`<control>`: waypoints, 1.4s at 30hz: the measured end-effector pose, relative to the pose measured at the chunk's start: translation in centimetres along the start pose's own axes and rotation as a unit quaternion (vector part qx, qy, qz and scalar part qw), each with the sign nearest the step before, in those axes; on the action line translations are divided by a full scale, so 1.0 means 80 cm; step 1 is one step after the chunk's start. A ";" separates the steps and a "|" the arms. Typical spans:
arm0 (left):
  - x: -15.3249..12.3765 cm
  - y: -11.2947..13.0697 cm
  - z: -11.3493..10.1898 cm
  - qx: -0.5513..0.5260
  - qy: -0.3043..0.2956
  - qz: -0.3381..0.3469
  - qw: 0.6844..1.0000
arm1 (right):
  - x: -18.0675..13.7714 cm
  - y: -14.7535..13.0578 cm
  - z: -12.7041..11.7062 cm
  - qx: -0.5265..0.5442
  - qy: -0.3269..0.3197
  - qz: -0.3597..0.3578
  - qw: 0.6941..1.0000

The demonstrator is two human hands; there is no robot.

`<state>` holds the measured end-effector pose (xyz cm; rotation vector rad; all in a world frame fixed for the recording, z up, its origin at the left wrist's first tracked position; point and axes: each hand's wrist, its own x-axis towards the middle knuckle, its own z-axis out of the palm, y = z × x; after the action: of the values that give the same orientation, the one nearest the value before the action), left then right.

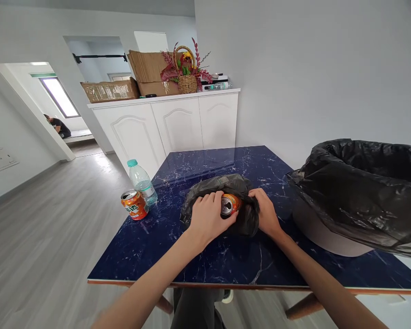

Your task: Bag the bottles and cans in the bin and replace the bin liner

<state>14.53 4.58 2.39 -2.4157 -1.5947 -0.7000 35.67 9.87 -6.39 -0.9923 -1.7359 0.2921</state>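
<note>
Black bag (222,183) lies crumpled mid-table, its mouth turned to the person; taken as landmark. Orange can (230,205) sits in that mouth, opened top facing out, the rest hidden by plastic and fingers. Left hand (208,214) comes in from the bag's left, curled over the can, pinching it between fingers and thumb. Right hand (264,211) at the bag's right side, fingertips pressed together on the rim of the plastic. Blue table (212,265) carries on toward the person from the bag, a strip of marbled top as far as the near edge; beyond the bag a deeper stretch runs to the far edge. Left of the bag, well apart: second can (134,206), upright, close against the table's left edge, with a green-capped bottle (142,183) just behind it; whether those two touch, cannot tell. Grey floor (61,219) opens out past that edge. Right of the bag, across a gap of tabletop: large bin (329,235), its black liner (356,187) flaring over the rim and narrowing the room beside the right forearm. White cabinet (178,121) stands beyond the bag, past the far edge.
</note>
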 end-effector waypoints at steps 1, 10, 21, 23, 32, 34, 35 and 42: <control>-0.007 -0.002 -0.015 -0.012 0.020 0.006 1.000 | 0.000 0.000 0.000 -0.001 0.002 -0.002 1.000; -0.114 -0.081 -0.153 -0.083 0.084 -0.113 0.986 | -0.005 0.000 0.000 -0.019 -0.005 -0.019 1.000; -0.183 -0.219 -0.200 0.146 -0.019 -0.348 0.926 | -0.011 0.005 -0.009 -0.077 0.086 -0.020 0.993; -0.179 -0.228 -0.197 0.154 -0.028 -0.354 0.922 | -0.012 0.010 -0.016 -0.093 0.120 -0.007 0.988; -0.167 -0.252 -0.183 0.141 -0.040 -0.373 0.916 | -0.016 0.012 -0.037 -0.134 0.041 -0.021 0.990; -0.166 -0.255 -0.181 0.135 -0.045 -0.376 0.916 | -0.019 0.006 -0.051 -0.175 -0.026 -0.041 0.983; -0.166 -0.257 -0.180 0.129 -0.044 -0.374 0.917 | -0.020 0.001 -0.060 -0.200 -0.054 -0.048 0.977; -0.199 -0.238 -0.158 0.113 0.138 -0.327 0.928 | -0.029 -0.092 -0.095 -0.254 -0.068 -0.064 0.963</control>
<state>-11.41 -5.45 3.77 -1.5217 -2.2094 -0.8408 39.01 1.61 -0.32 -1.2367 -2.0440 -0.1877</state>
